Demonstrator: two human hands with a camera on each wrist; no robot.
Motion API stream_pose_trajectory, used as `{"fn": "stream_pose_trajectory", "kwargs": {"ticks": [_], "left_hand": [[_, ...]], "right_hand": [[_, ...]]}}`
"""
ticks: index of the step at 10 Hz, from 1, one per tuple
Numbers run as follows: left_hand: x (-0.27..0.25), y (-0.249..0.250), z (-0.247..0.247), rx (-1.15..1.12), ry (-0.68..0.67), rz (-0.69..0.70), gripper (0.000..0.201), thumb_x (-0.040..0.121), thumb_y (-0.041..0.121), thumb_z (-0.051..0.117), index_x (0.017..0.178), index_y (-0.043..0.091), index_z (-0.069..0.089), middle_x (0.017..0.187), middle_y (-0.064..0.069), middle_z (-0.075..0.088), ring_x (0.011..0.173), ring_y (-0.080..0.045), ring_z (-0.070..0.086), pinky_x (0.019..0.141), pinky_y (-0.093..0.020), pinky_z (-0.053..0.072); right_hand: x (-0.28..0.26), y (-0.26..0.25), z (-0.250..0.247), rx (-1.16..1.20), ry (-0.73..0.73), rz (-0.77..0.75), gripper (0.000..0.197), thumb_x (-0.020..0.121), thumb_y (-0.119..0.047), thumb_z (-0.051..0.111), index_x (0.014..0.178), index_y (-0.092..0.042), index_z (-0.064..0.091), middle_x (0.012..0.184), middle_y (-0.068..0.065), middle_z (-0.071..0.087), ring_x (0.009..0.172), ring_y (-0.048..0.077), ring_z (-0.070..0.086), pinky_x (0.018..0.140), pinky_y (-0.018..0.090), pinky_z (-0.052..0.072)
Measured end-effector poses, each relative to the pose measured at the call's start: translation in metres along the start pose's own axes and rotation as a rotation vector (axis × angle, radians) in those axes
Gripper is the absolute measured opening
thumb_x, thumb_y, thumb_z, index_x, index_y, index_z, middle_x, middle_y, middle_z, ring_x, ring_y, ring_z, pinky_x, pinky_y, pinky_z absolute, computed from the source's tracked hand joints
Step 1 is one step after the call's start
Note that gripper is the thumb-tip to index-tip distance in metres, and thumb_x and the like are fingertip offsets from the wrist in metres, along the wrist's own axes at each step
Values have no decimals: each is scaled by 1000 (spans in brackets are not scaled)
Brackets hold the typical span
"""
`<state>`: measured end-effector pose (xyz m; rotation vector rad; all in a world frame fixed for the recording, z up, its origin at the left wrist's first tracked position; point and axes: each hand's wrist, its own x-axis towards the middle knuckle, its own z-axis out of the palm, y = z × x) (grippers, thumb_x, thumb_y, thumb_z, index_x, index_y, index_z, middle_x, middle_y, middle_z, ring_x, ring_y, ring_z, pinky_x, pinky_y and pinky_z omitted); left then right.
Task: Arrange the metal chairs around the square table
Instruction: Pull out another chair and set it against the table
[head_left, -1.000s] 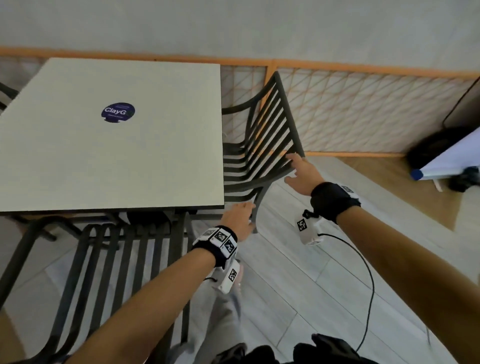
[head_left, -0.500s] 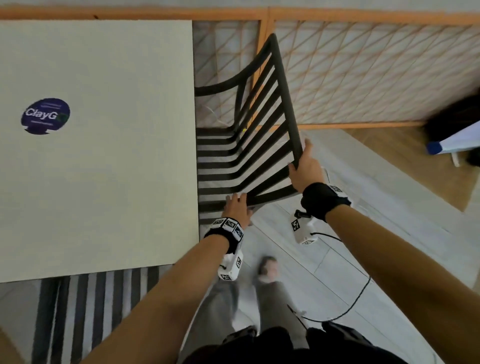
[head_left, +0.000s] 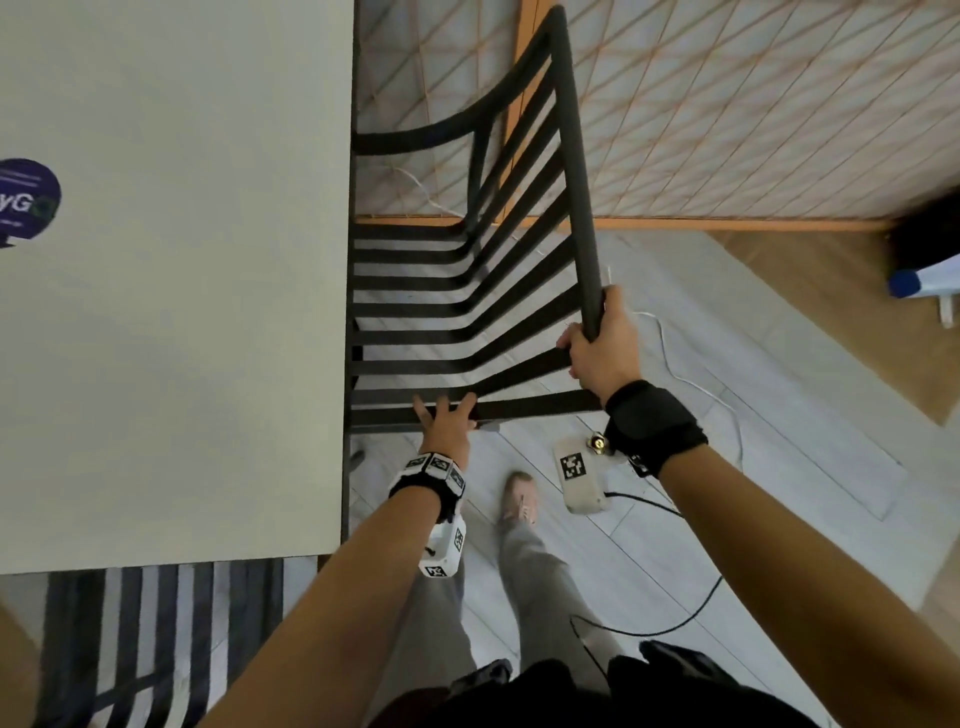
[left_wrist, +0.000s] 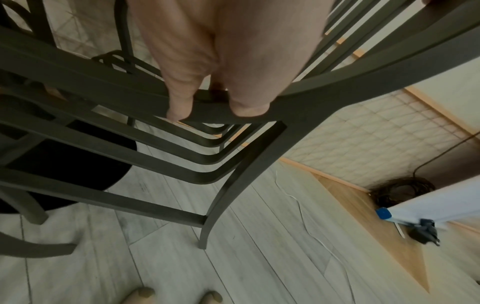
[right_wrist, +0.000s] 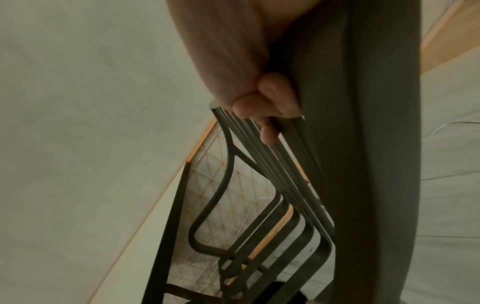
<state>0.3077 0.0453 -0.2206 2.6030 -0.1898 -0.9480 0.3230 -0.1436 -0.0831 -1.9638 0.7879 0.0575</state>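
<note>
A dark metal slatted chair (head_left: 571, 156) stands at the right side of the white square table (head_left: 182, 312), its seat edge against the tabletop edge. My right hand (head_left: 602, 348) grips the near end of the backrest's top rail (right_wrist: 376, 144), fingers (right_wrist: 270, 98) curled round it. My left hand (head_left: 445, 421) holds the chair's nearest side bar (left_wrist: 363, 67), with thumb and fingers (left_wrist: 179, 109) hooked over it. A second slatted chair (head_left: 130, 634) sits at the table's near edge, partly under the tabletop.
An orange-framed lattice fence (head_left: 727, 104) runs close behind the chair. A white cable (head_left: 691, 384) lies on the grey floor to the right. A dark bundle and a white blue-capped object (head_left: 924, 275) sit at far right. My foot (head_left: 519, 499) is just behind the chair.
My right hand went from an open reach to a grip on the top rail. My left hand moved onto the chair's side bar. The view has come closer and shifted right.
</note>
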Motion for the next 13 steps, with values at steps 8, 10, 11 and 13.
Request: {"fn": "stream_pose_trajectory", "kwargs": {"ticks": [8, 10, 11, 13], "left_hand": [[-27, -11, -46, 69, -99, 132, 46, 96, 28, 46, 141, 24, 37, 133, -14, 51, 123, -32, 50, 103, -50, 43], [-65, -15, -56, 131, -44, 93, 44, 97, 25, 43, 140, 20, 37, 133, -15, 51, 123, -33, 48, 101, -50, 45], [-92, -17, -53, 118, -15, 78, 40, 95, 23, 44, 135, 17, 40, 128, -16, 53, 120, -34, 50, 100, -51, 45], [-163, -37, -7, 158, 52, 130, 46, 93, 16, 48, 137, 18, 38, 133, -13, 52, 124, -32, 49, 102, -47, 45]], "right_hand": [[-20, 0, -16, -92, 15, 54, 35, 95, -13, 51, 128, -16, 39, 93, 10, 60, 63, 26, 65, 56, 36, 60], [-49, -2, -26, -188, -2, 30, 43, 93, -12, 54, 132, -12, 36, 110, 20, 65, 93, 34, 68, 83, 42, 56], [-68, -2, -37, -254, -31, -4, 52, 91, -10, 58, 137, -11, 35, 114, 19, 64, 89, 31, 61, 75, 33, 47], [-114, 14, -78, -200, -36, -195, 61, 89, -22, 64, 141, -11, 34, 135, 15, 55, 111, 33, 59, 97, 42, 48]]}}
